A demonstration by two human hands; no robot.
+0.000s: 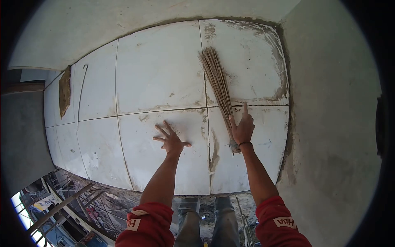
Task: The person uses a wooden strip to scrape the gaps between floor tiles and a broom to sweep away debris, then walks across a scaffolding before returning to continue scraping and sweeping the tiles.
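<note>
My left hand (170, 139) rests with spread fingers on a white tile (144, 164) near the front edge of the tiled surface. My right hand (244, 128) is to the right, its index finger stretched out to the dark joint between the tiles, its thumb beside the bundle. A stick broom (217, 76), a bundle of thin brown sticks, lies slanting across the tiles; its bound end is beside my right wrist. Grey mortar smears mark the tiles around it, mostly at the back right corner.
A thin hooked rod (82, 94) and a brown scrap piece (64, 91) lie at the far left. Plastered walls (333, 103) stand behind and at the right. Below the front edge are rubble, my legs and metal bars (61, 208).
</note>
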